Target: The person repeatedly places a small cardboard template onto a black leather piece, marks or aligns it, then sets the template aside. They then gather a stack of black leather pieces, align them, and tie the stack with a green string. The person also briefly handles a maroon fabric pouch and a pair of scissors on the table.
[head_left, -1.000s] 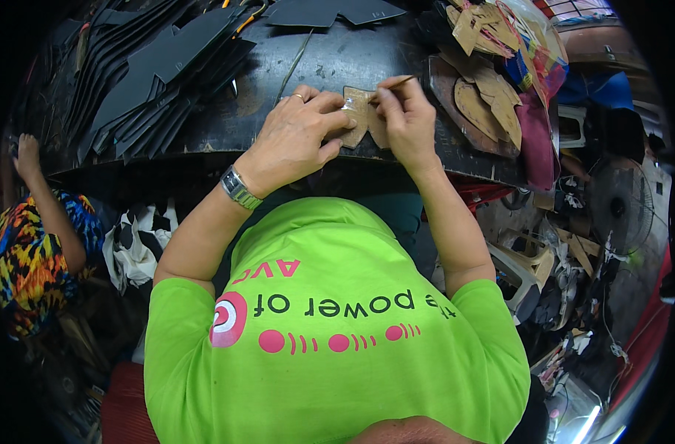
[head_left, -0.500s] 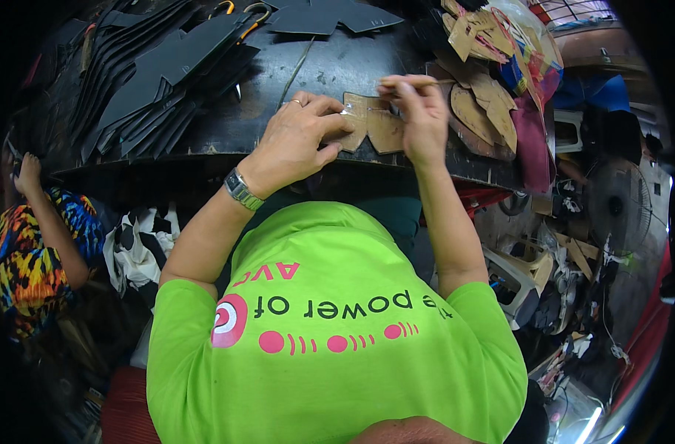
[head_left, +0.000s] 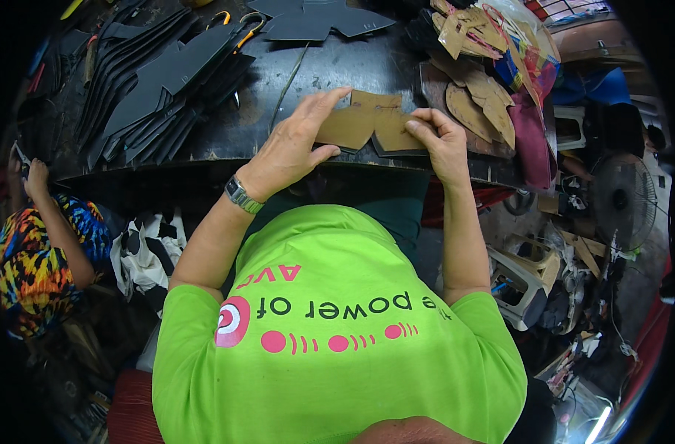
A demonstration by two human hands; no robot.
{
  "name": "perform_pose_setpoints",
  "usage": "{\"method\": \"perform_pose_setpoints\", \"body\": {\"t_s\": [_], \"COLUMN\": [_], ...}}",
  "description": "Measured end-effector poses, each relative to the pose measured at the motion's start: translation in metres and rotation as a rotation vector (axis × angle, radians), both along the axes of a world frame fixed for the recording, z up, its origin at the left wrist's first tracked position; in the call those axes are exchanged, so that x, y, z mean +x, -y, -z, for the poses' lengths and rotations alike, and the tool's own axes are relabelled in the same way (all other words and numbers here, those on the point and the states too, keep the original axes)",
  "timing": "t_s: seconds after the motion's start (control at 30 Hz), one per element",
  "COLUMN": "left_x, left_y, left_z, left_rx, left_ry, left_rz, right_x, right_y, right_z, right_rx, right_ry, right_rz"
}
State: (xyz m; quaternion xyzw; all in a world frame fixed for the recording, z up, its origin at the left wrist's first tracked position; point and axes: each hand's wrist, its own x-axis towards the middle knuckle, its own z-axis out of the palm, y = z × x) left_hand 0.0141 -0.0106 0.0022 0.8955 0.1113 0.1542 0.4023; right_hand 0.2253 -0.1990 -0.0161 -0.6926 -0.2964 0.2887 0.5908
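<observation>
A brown cardboard template with a notch in its near edge lies over a dark piece, whose edge peeks out below. My right hand pinches the template's right end between thumb and fingers. At its left end rests my left hand, fingers stretched and thumb apart. Farther left on the table is a fanned stack of black cut pieces. More black cut pieces lie at the back. Near the stack's top sit the orange-and-black handles of scissors.
Brown cardboard templates pile up at the right, beside a maroon cloth. The dark table has its front edge just before me. At far left another person's hand holds scissors. A fan stands at right.
The template has shifted and now shows a plain brown face. My right hand came down from above it to its right end; the thin stick it held no longer shows. My left fingers have straightened.
</observation>
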Motion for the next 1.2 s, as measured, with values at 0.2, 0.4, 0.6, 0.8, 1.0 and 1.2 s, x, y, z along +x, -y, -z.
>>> {"method": "perform_pose_setpoints", "body": {"t_s": [0.2, 0.4, 0.6, 0.8, 1.0, 1.2], "left_x": [0.0, 0.004, -0.034, -0.109, -0.137, -0.084], "left_y": [-0.003, -0.003, -0.016, -0.075, -0.137, -0.108], "left_z": [0.002, -0.001, -0.055, -0.115, -0.114, -0.099], "left_rx": [-0.07, -0.111, -0.043, -0.128, -0.157, 0.736], "left_ry": [-0.066, -0.012, 0.076, 0.461, 0.047, 0.244], "left_rz": [-0.036, -0.057, -0.09, -0.513, -0.87, -0.704], "right_x": [0.009, 0.018, 0.02, 0.017, 0.016, 0.01], "right_y": [0.004, 0.013, 0.012, 0.007, 0.007, 0.007], "right_z": [0.009, 0.014, 0.031, 0.033, 0.029, 0.025], "right_rx": [0.247, 0.425, 0.335, 0.238, 0.154, 0.138], "right_ry": [0.23, 0.137, 0.177, 0.229, 0.32, 0.355], "right_rz": [0.299, 0.456, 0.388, 0.312, 0.29, 0.293]}}
